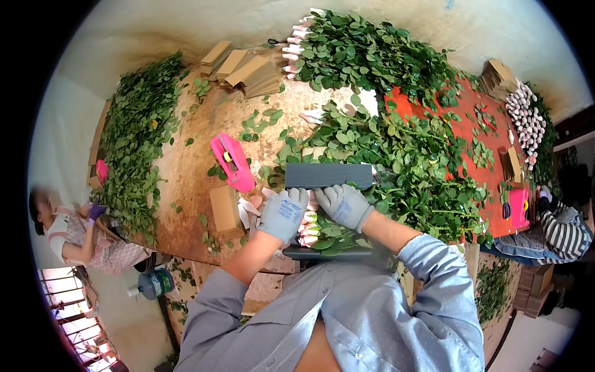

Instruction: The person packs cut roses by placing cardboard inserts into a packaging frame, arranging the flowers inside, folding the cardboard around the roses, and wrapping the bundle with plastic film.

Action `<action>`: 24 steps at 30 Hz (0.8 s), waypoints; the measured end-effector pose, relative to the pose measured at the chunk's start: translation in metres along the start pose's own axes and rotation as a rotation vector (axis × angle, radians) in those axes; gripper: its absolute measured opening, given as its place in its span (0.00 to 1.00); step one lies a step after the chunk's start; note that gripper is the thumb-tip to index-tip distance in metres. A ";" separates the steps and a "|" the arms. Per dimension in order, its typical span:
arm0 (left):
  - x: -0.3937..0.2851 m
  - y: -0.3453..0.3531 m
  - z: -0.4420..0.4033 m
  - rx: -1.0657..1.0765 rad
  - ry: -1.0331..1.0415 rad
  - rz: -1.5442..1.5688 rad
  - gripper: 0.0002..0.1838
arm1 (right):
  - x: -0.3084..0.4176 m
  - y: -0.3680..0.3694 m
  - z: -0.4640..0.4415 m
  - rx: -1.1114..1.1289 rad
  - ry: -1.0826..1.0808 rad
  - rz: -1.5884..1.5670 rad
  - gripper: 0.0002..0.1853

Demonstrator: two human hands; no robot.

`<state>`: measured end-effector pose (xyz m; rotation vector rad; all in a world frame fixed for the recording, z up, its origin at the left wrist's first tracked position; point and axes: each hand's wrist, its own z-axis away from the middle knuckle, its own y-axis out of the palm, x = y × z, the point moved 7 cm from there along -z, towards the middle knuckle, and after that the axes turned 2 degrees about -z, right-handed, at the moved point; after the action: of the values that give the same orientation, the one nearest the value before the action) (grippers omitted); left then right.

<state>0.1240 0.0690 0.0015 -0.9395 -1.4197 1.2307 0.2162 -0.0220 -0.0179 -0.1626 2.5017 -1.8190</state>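
Both hands wear pale grey gloves and are close together over a row of roses [308, 230] with pale pink and greenish buds. My left hand [285, 214] is at the bud end, its fingers curled against the top of the row. From the other side, my right hand [346, 206] bends its fingers around the upper roses, above their leaves; the exact grip is partly hidden. Just beyond the fingertips stands a dark grey ridged panel [328, 175]. A dark bar [334, 254] runs along the near side of the row, close to my body.
Left of my hands lie a pink tape dispenser [233, 162] and a cardboard piece [225, 211]. Leafy rose stems [427, 167] cover the right, with a wrapped pile [372, 53] behind. Cardboard sheets [251, 71] lie at the back. Co-workers are at the left [77, 235] and right [551, 229].
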 end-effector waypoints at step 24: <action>0.055 0.039 0.067 0.160 -0.448 0.856 0.22 | 0.019 0.007 -0.009 0.216 -0.089 0.180 0.20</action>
<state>0.0451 0.1146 -0.0255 -1.2641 -1.2348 2.2657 0.1964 -0.0138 -0.0214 -0.0089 2.1657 -1.9426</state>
